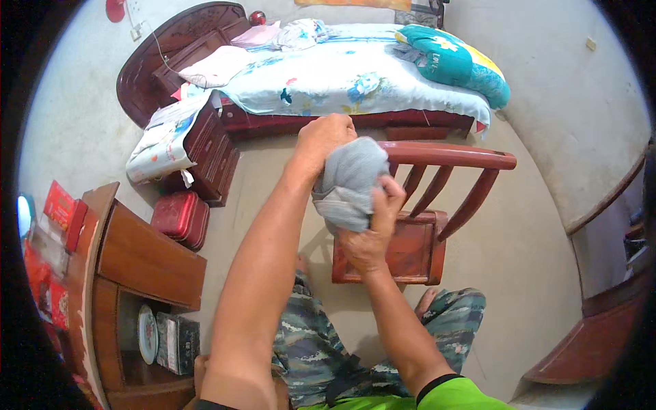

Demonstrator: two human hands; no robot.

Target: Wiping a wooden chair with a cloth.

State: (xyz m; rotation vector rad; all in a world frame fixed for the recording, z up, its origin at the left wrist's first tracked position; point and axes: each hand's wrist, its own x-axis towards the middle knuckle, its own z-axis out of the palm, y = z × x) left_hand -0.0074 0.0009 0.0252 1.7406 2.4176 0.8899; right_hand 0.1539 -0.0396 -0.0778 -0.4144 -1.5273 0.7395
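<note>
A bunched grey cloth (353,179) is in my right hand (376,223), whose thumb and fingers press into its right side. The hand is slightly blurred. My left hand (328,132) is curled just beyond the cloth, near the hidden left end of the chair's top rail (446,155). What its fingers close around cannot be seen. The reddish-brown wooden chair (416,256) stands upright on the floor before me, with curved back slats (469,205). The cloth covers the left part of the chair back, and my right forearm crosses over the seat.
Ahead is a bed (328,82) with flowered bedding and a folded teal quilt (451,61). A covered nightstand (212,154) and a red case (179,218) stand left. Nearer is a wooden cabinet (148,256) holding a plate (148,335) and a box (178,343).
</note>
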